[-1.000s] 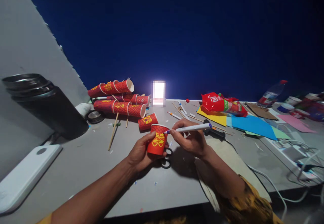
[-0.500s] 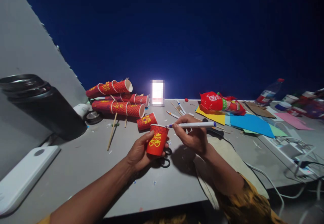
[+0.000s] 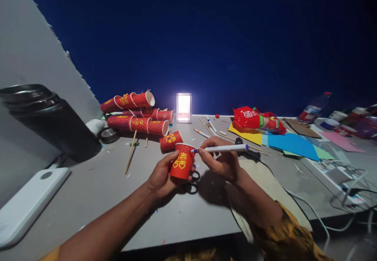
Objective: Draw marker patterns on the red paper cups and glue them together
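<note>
My left hand [image 3: 160, 178] is wrapped round a small red paper cup [image 3: 182, 162] with a yellow double-happiness mark, held upright just above the grey table [image 3: 97, 186]. A white pen [image 3: 222, 148] with a blue tip lies level in my right hand [image 3: 219, 160], pinched between the fingers. Its tip touches the cup's upper right side near the rim. Black scissors [image 3: 191, 182] lie on the table right beneath the cup, partly hidden by it.
Rows of nested red cups [image 3: 137, 113] and a loose red cup [image 3: 171, 140] lie behind, with wooden sticks [image 3: 131, 152]. A black flask [image 3: 55, 125] and white slab [image 3: 26, 204] stand left. Red bag [image 3: 257, 121], coloured paper [image 3: 290, 145], glue gun [image 3: 249, 153] and cables [image 3: 338, 182] lie right.
The pen tip dropped from just over the cup's rim back down against the cup's upper side. The cup tilted slightly in my left hand; both hands stay in place.
</note>
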Motion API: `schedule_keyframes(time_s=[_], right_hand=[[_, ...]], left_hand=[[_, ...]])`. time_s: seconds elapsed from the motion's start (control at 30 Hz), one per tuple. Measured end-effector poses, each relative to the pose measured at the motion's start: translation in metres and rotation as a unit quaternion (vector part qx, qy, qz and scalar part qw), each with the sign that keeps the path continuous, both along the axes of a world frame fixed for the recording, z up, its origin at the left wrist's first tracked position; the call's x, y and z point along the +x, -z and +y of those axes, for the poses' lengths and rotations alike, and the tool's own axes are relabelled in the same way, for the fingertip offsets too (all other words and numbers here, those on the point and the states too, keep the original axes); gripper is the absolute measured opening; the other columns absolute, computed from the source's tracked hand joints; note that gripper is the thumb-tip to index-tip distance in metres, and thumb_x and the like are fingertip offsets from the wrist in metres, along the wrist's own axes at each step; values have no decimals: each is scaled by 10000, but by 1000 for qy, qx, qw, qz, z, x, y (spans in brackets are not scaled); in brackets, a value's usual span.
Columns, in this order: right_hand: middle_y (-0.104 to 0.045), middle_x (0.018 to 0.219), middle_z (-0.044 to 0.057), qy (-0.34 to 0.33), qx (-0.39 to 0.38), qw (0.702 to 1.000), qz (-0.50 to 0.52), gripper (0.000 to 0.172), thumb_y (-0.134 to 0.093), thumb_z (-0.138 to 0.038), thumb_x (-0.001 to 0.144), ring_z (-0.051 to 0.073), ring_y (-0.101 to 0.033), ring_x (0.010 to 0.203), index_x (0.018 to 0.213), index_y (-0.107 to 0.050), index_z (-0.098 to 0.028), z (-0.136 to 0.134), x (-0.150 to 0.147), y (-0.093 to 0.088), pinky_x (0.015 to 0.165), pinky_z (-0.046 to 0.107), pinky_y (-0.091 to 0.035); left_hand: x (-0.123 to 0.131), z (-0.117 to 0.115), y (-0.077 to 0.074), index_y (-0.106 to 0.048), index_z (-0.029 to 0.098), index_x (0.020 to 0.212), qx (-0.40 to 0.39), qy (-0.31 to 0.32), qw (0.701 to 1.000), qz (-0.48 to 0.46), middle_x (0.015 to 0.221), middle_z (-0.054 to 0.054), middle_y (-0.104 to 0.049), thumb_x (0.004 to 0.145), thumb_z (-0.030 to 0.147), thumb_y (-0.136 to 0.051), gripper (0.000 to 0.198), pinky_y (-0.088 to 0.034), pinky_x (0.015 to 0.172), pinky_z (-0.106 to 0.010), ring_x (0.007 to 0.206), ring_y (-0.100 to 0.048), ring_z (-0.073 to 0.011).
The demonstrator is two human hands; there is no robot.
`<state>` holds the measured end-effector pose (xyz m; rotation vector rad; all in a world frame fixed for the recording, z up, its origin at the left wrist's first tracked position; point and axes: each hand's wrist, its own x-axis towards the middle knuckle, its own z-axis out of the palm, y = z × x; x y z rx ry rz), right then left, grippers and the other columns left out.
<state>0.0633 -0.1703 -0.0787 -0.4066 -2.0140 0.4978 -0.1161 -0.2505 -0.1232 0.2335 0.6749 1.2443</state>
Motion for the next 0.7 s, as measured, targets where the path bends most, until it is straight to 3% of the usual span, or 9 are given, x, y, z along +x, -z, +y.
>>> schedule_keyframes(time_s=[0.27, 0.47, 0.7], right_hand=[[-658, 687, -6, 0, -10, 1000, -8, 117, -648, -216, 910, 108, -550, 539, 795, -630, -206, -1, -1, 1, 490, 239, -432], [-625, 656, -24, 23, 4, 999, 41, 84, -659, -190, 891, 99, -511, 508, 815, -629, -210, 1, -2, -2, 478, 237, -408], [-651, 680, -12, 11, 9, 1000, 12, 99, -653, -215, 917, 102, -531, 520, 820, -631, -209, 1, -2, -1, 477, 237, -408]], left_hand=[[2, 0, -3, -659, 45, 1117, -9, -8, 1000, 11, 850, -180, -723, 969, 345, -506, 368, -573, 582, -343, 741, -698, -252], [3, -1, -4, -653, 50, 1094, -7, -13, 1000, 23, 811, -177, -714, 966, 370, -522, 369, -563, 573, -327, 722, -689, -247], [2, -1, -1, -640, 54, 1123, -13, -8, 1000, 24, 830, -179, -720, 965, 378, -532, 376, -564, 591, -322, 732, -693, -240]])
